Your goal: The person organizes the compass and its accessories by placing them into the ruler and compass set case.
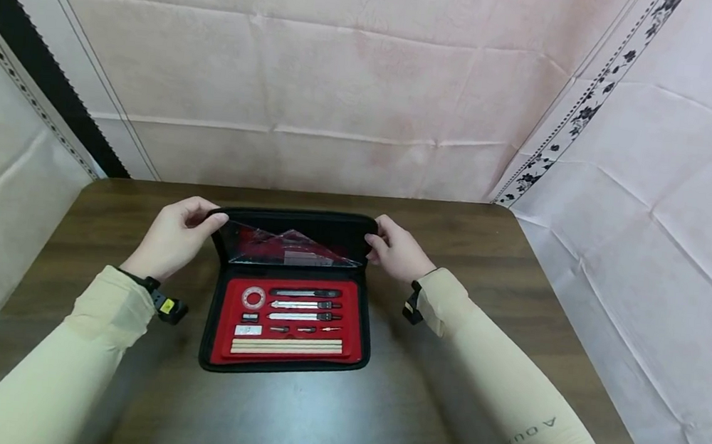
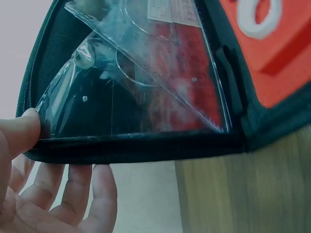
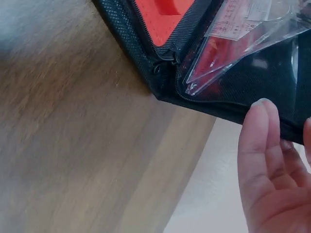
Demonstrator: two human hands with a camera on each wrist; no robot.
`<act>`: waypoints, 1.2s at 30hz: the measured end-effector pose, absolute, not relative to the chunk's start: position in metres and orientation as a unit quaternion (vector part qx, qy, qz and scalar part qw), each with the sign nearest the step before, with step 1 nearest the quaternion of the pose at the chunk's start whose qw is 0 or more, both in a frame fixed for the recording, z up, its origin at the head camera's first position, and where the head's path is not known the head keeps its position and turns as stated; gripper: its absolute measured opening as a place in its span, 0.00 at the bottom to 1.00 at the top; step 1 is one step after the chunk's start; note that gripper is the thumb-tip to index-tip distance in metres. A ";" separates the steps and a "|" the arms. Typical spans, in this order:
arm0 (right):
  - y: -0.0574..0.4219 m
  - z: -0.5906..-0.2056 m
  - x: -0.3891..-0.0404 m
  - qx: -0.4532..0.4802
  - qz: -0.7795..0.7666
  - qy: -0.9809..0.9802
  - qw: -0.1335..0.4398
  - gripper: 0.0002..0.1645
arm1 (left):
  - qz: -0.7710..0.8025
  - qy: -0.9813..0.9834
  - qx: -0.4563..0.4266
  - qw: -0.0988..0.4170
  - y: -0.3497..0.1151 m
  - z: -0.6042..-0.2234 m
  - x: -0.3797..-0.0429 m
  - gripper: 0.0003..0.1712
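Observation:
A black zip case (image 1: 210,322) lies unfolded on the table, its lid (image 1: 304,221) tilted up at the far side. My left hand (image 1: 177,233) pinches the lid's left corner, thumb inside and fingers behind. At the opposite corner my right hand (image 1: 399,251) grips the lid's edge. Inside the lid, a clear plastic sleeve (image 2: 116,111) holds transparent drawing triangles with printed scales. The red tray (image 1: 353,332) holds metal compasses (image 1: 303,305), a white ring-shaped piece (image 1: 254,289), small parts, a white eraser-like block (image 1: 248,329) and several pale wooden pencils (image 1: 286,346).
The brown wooden table (image 1: 427,415) extends around the case. Pale creased cloth (image 1: 343,85) hangs behind it and along both sides. Black straps with small devices (image 1: 169,306) sit on both wrists, below pale sleeves.

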State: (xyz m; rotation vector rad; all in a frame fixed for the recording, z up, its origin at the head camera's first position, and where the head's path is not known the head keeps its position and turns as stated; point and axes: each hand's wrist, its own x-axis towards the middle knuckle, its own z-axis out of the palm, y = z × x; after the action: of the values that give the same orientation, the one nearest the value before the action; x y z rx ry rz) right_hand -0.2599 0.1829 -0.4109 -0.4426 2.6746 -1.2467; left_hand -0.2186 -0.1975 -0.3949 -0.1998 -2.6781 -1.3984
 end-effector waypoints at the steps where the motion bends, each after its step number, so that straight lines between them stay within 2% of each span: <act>1: 0.184 -0.410 -0.259 -0.149 -0.416 0.894 0.080 0.11 | -0.454 -0.887 -0.067 0.052 -0.199 -0.394 -0.218 0.25; 12: 0.193 -0.428 -0.257 -0.135 -0.409 0.898 0.087 0.08 | -0.437 -0.895 -0.079 0.044 -0.206 -0.393 -0.215 0.25; 17: 0.199 -0.436 -0.256 -0.145 -0.374 0.907 0.127 0.04 | -0.427 -0.898 -0.101 0.015 -0.208 -0.390 -0.205 0.21; 20: 0.202 -0.438 -0.256 -0.149 -0.357 0.912 0.139 0.07 | -0.417 -0.899 -0.135 -0.007 -0.212 -0.388 -0.194 0.17; 23: 0.203 -0.439 -0.255 -0.146 -0.357 0.911 0.148 0.07 | -0.411 -0.895 -0.166 -0.051 -0.216 -0.390 -0.179 0.14; 29: 0.201 -0.444 -0.250 -0.130 -0.376 0.904 0.157 0.07 | -0.369 -0.883 -0.209 -0.204 -0.212 -0.402 -0.155 0.23; 31: 0.199 -0.447 -0.248 -0.131 -0.373 0.905 0.159 0.05 | -0.357 -0.878 -0.212 -0.239 -0.207 -0.407 -0.154 0.25; 33: 0.196 -0.448 -0.245 -0.132 -0.361 0.909 0.162 0.03 | -0.348 -0.884 -0.200 -0.239 -0.202 -0.412 -0.156 0.28; 36: 0.190 -0.451 -0.242 -0.130 -0.340 0.916 0.166 0.07 | -0.325 -0.909 -0.171 -0.196 -0.195 -0.422 -0.161 0.33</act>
State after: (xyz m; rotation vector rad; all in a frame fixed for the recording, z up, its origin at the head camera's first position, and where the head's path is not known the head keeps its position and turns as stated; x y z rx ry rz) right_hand -0.2423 0.1902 -0.4513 -0.3715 2.6086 -0.9691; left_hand -0.1607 -0.1952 -0.4216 -0.6151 -3.2801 -1.1708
